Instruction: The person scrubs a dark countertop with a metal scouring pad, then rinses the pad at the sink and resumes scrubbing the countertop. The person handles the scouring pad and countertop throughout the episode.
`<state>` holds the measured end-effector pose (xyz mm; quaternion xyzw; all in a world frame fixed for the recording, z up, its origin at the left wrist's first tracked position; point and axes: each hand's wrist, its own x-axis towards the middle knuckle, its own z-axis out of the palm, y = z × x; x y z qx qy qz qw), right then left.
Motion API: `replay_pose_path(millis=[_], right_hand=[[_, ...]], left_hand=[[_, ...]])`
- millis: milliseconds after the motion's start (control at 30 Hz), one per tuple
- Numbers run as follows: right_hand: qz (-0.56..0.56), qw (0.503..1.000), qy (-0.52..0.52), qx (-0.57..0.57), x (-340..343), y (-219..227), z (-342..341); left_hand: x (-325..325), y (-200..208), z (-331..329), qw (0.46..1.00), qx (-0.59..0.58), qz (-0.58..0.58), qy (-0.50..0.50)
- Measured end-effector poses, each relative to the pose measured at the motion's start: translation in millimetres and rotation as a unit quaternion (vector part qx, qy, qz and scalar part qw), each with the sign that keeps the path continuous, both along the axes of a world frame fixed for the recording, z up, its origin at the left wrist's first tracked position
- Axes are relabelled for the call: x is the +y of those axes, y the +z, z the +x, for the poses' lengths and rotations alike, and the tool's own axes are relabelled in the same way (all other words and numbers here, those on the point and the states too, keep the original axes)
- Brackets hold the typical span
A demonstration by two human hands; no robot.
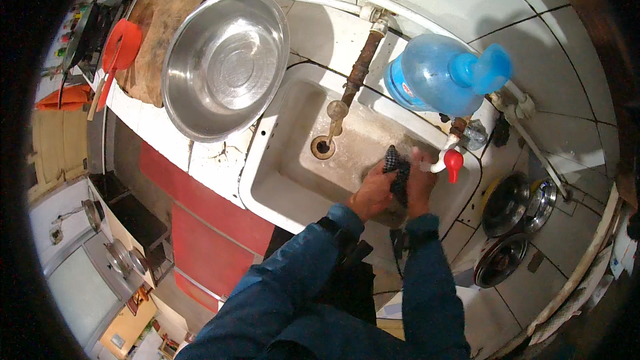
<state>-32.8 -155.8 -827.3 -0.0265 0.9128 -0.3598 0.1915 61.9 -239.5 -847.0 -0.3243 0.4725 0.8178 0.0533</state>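
Over the right part of the white sink point(267, 190), my left hand point(372, 195) is closed round a dark checkered cloth point(398, 172). The bunched cloth sticks up past my thumb and hangs down between both hands. Right beside it, my right hand point(420, 187) touches or nearly touches the cloth's right side; its fingertips are smeared by motion under the tap. That tap has a white spout and a red handle point(453, 165). Wet-looking patches show on the basin floor around my hands. Dark blue sleeves cover both forearms.
A steel basin point(230, 60) stands on the tiled counter left of the sink. Behind the sink is a blue plastic bottle point(433, 77). A rusty pipe point(363, 60) reaches over the drain point(323, 147). Round metal lids point(505, 203) lie at right, a red strainer point(121, 45) far left.
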Motion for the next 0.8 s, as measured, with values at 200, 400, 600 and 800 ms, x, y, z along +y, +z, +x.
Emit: replay_pose_path(millis=[200,400,600,800], right_hand=[[-0.329,0.844,-0.334,-0.259,37,-13,-19],[-0.391,0.872,-0.221,-0.196,39,-30,5],[-0.474,0.806,-0.209,-0.287,34,-2,32],[-0.18,0.98,-0.077,-0.03,7,26,16]], left_hand=[[-28,-4,5,0.938,-0.021,0.287,0.195],[-43,15,24,0.935,-0.21,0.259,0.119],[-18,3,-4,0.858,-0.061,0.498,0.105],[6,8,-1,0.929,0.163,-0.26,-0.207]])
